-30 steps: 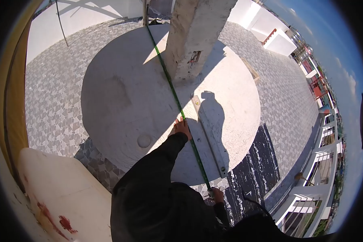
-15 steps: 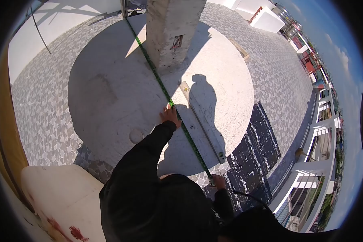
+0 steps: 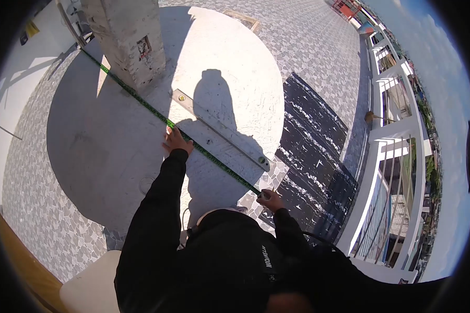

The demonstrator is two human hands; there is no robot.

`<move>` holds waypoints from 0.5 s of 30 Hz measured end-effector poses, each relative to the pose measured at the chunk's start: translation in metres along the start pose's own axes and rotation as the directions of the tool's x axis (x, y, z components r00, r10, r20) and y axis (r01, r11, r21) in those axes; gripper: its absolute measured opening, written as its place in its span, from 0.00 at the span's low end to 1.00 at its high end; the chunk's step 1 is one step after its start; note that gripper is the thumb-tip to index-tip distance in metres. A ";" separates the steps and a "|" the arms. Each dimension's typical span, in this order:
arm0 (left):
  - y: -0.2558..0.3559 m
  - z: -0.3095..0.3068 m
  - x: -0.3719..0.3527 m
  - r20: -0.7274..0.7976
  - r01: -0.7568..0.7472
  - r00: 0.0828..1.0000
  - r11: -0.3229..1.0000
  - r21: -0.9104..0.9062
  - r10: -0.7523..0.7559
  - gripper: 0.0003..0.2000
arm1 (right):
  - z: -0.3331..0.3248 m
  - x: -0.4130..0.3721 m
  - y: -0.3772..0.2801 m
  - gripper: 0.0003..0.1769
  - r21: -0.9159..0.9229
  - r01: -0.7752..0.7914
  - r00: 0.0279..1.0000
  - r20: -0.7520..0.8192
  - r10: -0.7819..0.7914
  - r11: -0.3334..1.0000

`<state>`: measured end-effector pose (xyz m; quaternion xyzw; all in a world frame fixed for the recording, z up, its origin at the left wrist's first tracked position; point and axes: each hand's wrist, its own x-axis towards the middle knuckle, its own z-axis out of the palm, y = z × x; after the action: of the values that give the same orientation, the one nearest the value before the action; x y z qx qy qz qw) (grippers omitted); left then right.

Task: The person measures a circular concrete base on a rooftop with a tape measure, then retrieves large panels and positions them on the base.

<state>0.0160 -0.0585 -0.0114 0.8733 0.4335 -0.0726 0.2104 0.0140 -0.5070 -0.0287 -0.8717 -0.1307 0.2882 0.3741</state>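
A green tape measure is stretched across a round pale concrete slab, running past the foot of a square pillar. My left hand rests on the tape around mid-slab, its fingers spread and touching the blade. At the slab's near right edge, my right hand has its fingers closed round the tape's near end; the case is mostly hidden by the hand. A long metal spirit level lies flat on the slab to the right of the tape, with round vials at both ends.
The concrete pillar rises from the slab's far side. Dark sheets with white streaks lie on the patterned tile floor to the right. Beyond them runs a white railing. A pale rounded surface is at lower left.
My view has turned right, so the slab and pillar appear further left. Both hands remain at the tape, and my right hand with the tape's near end appears higher in view.
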 end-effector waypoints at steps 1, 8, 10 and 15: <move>0.002 -0.001 0.001 0.015 0.001 1.000 1.000 0.013 -0.001 0.43 | 0.001 -0.002 -0.003 0.34 -0.101 -0.016 0.999 -0.050 0.011 0.995; -0.005 0.024 0.021 0.018 0.010 1.000 0.990 0.137 -0.013 0.43 | -0.001 -0.005 -0.016 0.28 0.170 -0.194 0.981 0.012 0.194 0.966; -0.003 0.023 0.021 0.006 0.015 1.000 0.992 0.123 -0.016 0.43 | -0.002 -0.003 -0.011 0.30 0.244 -0.241 0.969 0.015 0.245 0.939; -0.008 0.028 0.025 -0.017 -0.026 0.999 0.994 0.110 0.028 0.44 | 0.006 0.001 0.004 0.34 0.009 -0.096 0.989 -0.114 0.096 0.995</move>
<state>0.0263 -0.0479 -0.0463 0.8899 0.4189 -0.0854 0.1590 0.0114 -0.5061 -0.0355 -0.8916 -0.0663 0.2556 0.3679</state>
